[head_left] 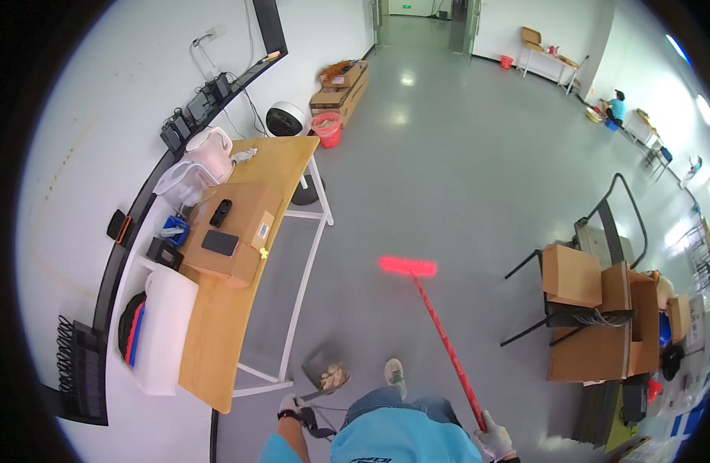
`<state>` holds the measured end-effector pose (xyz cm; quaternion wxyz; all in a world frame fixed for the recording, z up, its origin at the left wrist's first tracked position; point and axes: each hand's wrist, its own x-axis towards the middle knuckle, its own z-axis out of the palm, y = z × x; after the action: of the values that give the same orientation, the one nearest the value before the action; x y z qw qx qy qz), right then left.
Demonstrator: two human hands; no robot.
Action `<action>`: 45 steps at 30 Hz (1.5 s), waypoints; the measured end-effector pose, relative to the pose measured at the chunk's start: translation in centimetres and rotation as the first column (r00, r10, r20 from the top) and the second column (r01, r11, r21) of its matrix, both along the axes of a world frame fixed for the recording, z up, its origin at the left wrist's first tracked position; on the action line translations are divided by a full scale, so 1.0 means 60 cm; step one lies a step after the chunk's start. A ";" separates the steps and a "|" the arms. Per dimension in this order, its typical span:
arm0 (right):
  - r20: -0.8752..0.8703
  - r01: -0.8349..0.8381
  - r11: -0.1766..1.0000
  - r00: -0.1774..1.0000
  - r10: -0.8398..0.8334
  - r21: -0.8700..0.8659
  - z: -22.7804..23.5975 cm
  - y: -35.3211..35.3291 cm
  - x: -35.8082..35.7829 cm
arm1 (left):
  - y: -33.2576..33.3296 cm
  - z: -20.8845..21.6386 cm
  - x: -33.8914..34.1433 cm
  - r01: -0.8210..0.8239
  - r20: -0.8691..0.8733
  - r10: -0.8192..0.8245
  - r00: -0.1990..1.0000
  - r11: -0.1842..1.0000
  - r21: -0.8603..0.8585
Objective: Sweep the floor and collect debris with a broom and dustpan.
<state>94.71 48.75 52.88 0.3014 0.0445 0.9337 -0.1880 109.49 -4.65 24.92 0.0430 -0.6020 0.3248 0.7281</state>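
Head view shows left hand (291,404) closed on a dustpan (315,363) off the table's (208,347) right edge, right hand (494,440) wrapped round a broom (443,333), floor (432,177) stretching ahead to the doorway (423,29).

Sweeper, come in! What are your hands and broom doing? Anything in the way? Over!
Right hand gripping red broom, left hand holding dustpan. Broom head out ahead. Pale scraps in dustpan. Wooden table left, boxes right, neither blocking.
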 end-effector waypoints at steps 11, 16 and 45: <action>-0.077 -0.118 0.987 0.991 0.110 -0.113 -0.005 -0.026 -0.271 | -0.041 0.003 -0.216 -0.408 -0.109 0.408 0.907 0.913 0.016; -0.006 -0.181 0.984 0.983 0.181 0.002 -0.009 -0.024 -0.402 | -0.021 0.011 -0.310 -0.571 0.008 0.572 0.820 0.817 0.085; 0.015 -0.660 0.751 0.751 0.660 0.029 -0.062 -0.206 -1.144 | 0.216 0.177 -0.451 -0.912 0.107 0.953 0.283 0.302 -0.276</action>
<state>26.06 36.38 49.17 0.3493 -0.2824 0.8918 -0.0547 82.44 8.30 35.56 -0.3993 -0.7654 -0.0403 0.5030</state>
